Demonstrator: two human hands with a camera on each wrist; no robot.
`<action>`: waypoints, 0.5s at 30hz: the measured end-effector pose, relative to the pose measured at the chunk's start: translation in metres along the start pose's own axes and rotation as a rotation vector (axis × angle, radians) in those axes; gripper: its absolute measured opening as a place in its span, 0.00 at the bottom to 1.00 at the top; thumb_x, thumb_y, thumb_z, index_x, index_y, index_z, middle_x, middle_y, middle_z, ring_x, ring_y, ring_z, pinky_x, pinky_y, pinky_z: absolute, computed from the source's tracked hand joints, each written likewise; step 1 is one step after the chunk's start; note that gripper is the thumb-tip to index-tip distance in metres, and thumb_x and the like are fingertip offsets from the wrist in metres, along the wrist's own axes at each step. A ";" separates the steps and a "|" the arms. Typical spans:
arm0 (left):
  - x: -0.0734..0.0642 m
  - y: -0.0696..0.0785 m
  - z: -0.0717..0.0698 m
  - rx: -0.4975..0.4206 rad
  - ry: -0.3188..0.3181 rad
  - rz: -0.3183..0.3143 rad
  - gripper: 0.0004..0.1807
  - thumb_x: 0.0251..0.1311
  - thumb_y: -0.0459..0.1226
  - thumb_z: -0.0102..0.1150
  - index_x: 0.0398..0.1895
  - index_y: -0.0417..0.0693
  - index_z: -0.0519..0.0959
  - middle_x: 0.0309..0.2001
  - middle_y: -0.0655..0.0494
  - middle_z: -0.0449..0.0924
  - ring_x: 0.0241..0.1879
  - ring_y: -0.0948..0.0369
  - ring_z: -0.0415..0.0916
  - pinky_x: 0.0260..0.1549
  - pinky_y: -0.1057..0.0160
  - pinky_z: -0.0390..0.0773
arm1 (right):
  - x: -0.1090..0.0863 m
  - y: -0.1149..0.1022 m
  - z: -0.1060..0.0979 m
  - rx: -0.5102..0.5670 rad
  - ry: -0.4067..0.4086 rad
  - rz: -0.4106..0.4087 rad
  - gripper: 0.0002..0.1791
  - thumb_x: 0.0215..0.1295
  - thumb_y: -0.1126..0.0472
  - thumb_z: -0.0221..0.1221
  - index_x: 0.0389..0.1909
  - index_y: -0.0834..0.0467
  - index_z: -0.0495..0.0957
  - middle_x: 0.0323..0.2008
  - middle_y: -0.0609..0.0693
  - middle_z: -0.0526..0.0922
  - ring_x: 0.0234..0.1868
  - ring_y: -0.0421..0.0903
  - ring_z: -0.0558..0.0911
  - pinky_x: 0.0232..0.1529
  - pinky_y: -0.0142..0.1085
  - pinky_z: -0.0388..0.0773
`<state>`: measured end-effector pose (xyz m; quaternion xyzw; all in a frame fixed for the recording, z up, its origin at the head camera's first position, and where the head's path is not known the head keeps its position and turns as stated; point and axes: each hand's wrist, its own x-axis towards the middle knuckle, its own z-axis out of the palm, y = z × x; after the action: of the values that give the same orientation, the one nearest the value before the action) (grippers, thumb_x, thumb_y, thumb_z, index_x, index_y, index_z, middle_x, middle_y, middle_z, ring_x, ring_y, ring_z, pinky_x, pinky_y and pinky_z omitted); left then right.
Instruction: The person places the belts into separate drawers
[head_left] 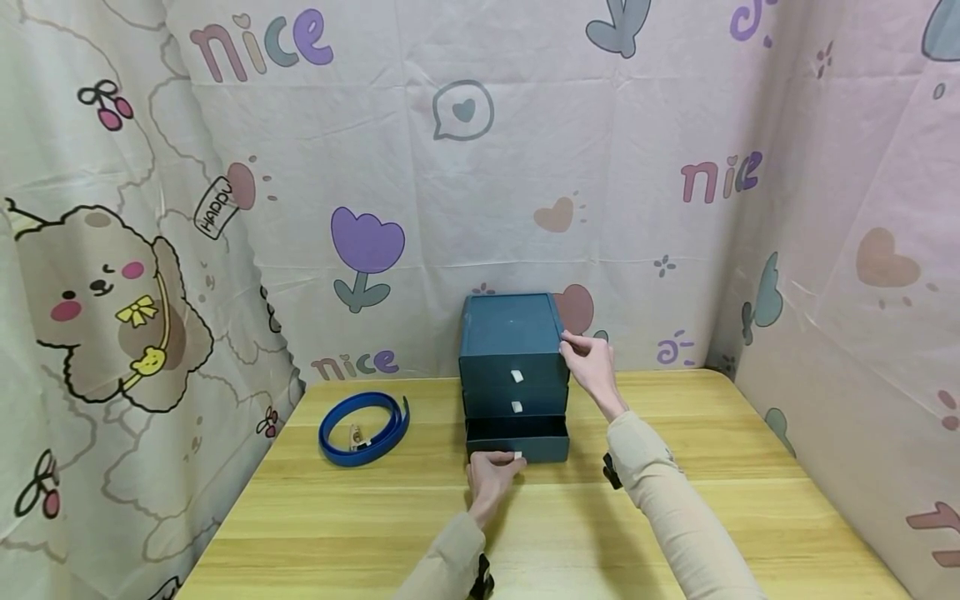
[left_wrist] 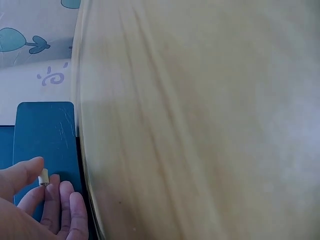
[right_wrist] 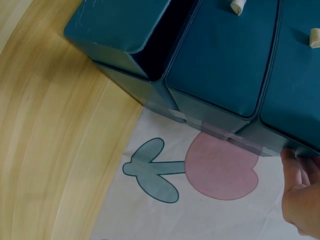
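Beige sleeves (head_left: pixel 678 512) reach over the worktop (head_left: pixel 337 525) to a dark blue drawer box (head_left: pixel 491 375) near its back edge. The left grip (head_left: pixel 493 477) pinches the white tab (left_wrist: pixel 44 177) of the open bottom drawer (head_left: pixel 545 451); the right grip (head_left: pixel 591 365), fingers fairly straight, touches the box's upper right side.

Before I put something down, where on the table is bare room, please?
The table is bare between the blue strap and the left sleeve, and from the right sleeve to the right edge. A narrow bare strip separates strap and drawer box. It's crowded at the open bottom drawer, where the left hand pinches the tab.
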<state>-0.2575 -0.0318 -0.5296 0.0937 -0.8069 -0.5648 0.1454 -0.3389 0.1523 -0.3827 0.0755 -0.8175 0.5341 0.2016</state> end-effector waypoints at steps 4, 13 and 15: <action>-0.001 -0.001 -0.001 -0.016 -0.015 -0.008 0.07 0.44 0.35 0.79 0.28 0.44 0.91 0.27 0.50 0.90 0.33 0.57 0.83 0.33 0.59 0.81 | 0.000 0.001 0.000 -0.001 0.001 0.004 0.19 0.71 0.58 0.58 0.60 0.59 0.81 0.61 0.55 0.83 0.53 0.54 0.87 0.50 0.37 0.84; -0.003 -0.003 -0.004 -0.041 -0.053 -0.028 0.08 0.44 0.35 0.79 0.28 0.44 0.91 0.28 0.51 0.90 0.34 0.58 0.82 0.31 0.61 0.80 | 0.001 0.000 0.000 -0.010 -0.002 0.020 0.19 0.71 0.58 0.58 0.60 0.57 0.81 0.61 0.54 0.82 0.53 0.53 0.87 0.49 0.36 0.83; -0.003 -0.003 -0.005 -0.047 -0.064 -0.023 0.08 0.45 0.35 0.79 0.29 0.43 0.91 0.29 0.50 0.90 0.34 0.59 0.82 0.31 0.61 0.81 | 0.001 0.000 0.000 -0.004 -0.005 0.021 0.19 0.71 0.58 0.58 0.60 0.57 0.81 0.61 0.54 0.82 0.53 0.53 0.87 0.51 0.41 0.83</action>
<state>-0.2527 -0.0364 -0.5314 0.0816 -0.7965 -0.5879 0.1151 -0.3396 0.1521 -0.3830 0.0675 -0.8199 0.5344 0.1941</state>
